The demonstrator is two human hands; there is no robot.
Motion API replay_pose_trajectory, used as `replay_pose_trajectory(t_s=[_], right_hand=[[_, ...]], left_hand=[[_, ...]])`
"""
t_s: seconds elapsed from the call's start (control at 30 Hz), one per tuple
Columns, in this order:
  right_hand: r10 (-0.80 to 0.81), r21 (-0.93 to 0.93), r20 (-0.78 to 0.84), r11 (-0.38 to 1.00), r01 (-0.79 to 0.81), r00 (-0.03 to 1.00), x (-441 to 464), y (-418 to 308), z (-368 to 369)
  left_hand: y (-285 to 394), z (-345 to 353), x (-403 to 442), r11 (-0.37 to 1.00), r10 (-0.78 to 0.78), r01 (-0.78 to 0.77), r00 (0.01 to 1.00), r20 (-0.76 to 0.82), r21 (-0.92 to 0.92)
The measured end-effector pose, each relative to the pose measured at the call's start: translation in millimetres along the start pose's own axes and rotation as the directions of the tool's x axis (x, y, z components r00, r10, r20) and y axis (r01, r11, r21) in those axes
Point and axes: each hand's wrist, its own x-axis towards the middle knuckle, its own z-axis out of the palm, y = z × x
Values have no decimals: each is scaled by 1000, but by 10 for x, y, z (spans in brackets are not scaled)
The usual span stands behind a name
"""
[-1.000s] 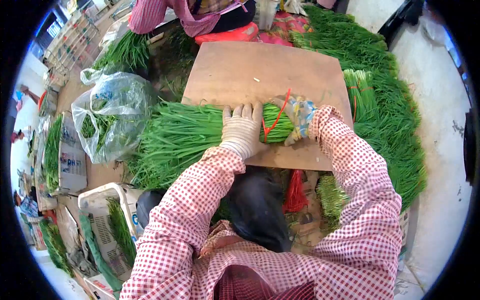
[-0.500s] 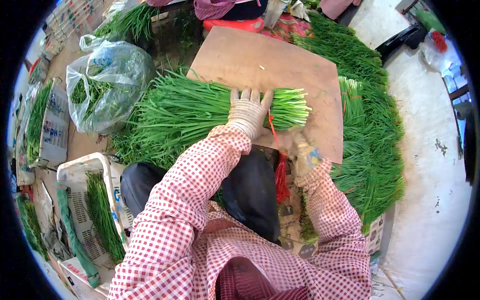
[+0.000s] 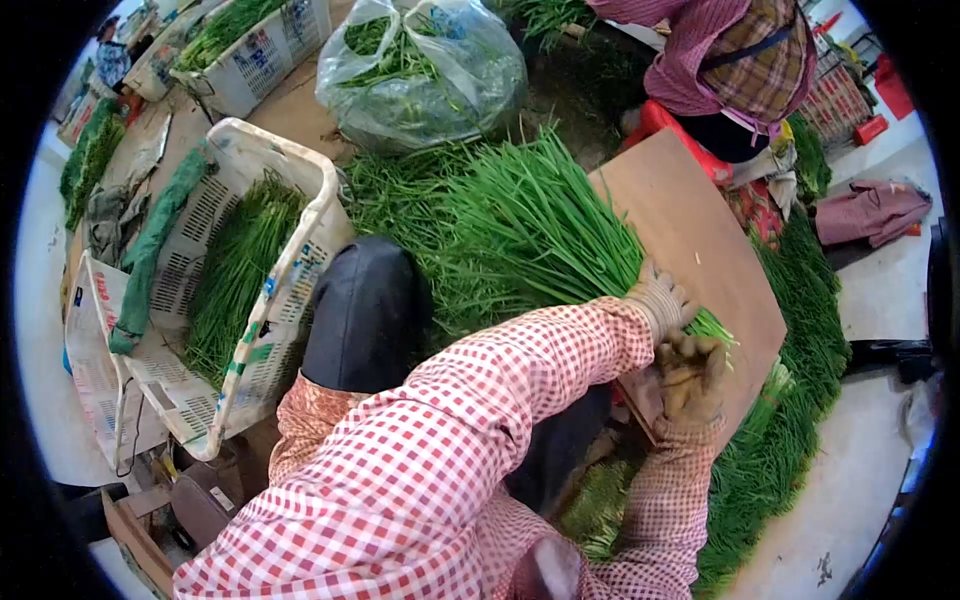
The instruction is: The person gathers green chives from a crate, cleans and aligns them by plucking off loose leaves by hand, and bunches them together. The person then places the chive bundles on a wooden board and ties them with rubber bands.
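A bunch of long green stalks [image 3: 555, 215] lies across the left edge of the brown board [image 3: 700, 225], its pale cut ends pointing to the lower right. My left hand [image 3: 658, 300], in a whitish glove, is wrapped over the bunch near those ends. Just below it, my gloved right hand [image 3: 690, 380] is by the cut ends at the board's lower edge, its fingers curled upward and apart. Whether it touches the stalks is unclear. The red tie around the bunch is hidden.
At left stands a white crate [image 3: 325, 185] with green stalks inside. A clear plastic bag [image 3: 425, 95] of greens lies behind. Another person [image 3: 700, 60] sits beyond the board. Piled green bundles [image 3: 790, 400] line the right side.
The view has swung left, bringing the crate closer to the middle. My right hand has come up from below the board to beside my left hand, which stays on the bunch.
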Motion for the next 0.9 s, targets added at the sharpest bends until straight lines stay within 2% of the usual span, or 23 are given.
replay_pose_trajectory(t_s=[0.07,0.1,0.13,0.2,0.23,0.27,0.33,0.37,0.4,0.43,0.47,0.53,0.57,0.6,0.67,0.7,0.73,0.77,0.8,0.83,0.87,0.9], right_hand=[[235,251,-56,944,-214,970,282,-52,-166],[214,78,-139,976,-205,967,204,-228,66],[218,113,-175,973,-200,960,152,-241,143],[139,-285,-172,941,-184,975,-9,-219,125],[63,-535,-137,835,-128,989,-146,-207,115],[59,-593,-162,792,-145,985,-348,-132,151],[-77,-554,-124,833,-4,989,-636,453,-240],[-145,-534,-104,843,68,984,-796,747,-440],[-39,-515,-187,855,-64,982,-751,761,-345],[15,-577,-117,813,-80,993,-677,766,-330],[-29,-567,-141,822,-57,990,-643,732,-261],[1,-686,19,727,12,1000,-601,575,-23],[-43,-670,123,733,115,991,-652,509,-52],[-55,-666,119,736,121,991,-697,399,42],[-302,-673,328,591,446,895,-808,151,354],[-296,-564,501,601,567,813,-844,165,351],[-329,-535,512,601,594,793,-909,98,416],[-225,-485,565,688,540,794,-1000,1,497],[-129,-462,529,785,413,839,-1035,-7,519],[-32,-432,487,860,273,873,-1073,-15,540],[63,-452,354,885,111,933,-924,68,440],[-129,-481,358,824,301,925,-839,6,628]], left_hand=[[-28,89,86,999,-23,25,998,-63,31],[-71,156,223,999,-43,43,999,-29,10],[-97,136,229,1000,-17,16,1000,14,20],[-62,-21,234,994,-108,106,989,97,24],[-57,-47,213,994,-104,99,990,99,49],[-57,-103,171,993,-102,96,991,88,73],[-16,-239,152,994,-97,83,974,204,76],[-65,-195,204,996,-79,70,975,209,53],[-86,-188,174,995,-86,75,980,181,67],[-76,-165,137,992,-84,68,984,154,105],[-66,-164,123,992,-40,21,988,151,128],[-34,-209,113,990,-108,86,974,197,116],[34,-254,78,985,-105,82,983,149,151],[54,-340,13,984,-96,72,984,148,160],[53,-629,-193,974,-124,102,987,102,202],[8,-756,-346,986,-111,120,990,-82,119],[-142,-896,-482,995,-71,57,978,-198,-77],[-289,-1036,-622,967,-31,-50,950,-311,-250],[-482,-1134,-731,853,-34,-181,917,-398,-490],[-564,-1299,-937,702,-108,-254,886,-451,-666],[-758,-1363,-1010,496,-51,-432,852,-522,-753],[-978,-1443,-1126,327,-7,-396,907,-422,-858]])
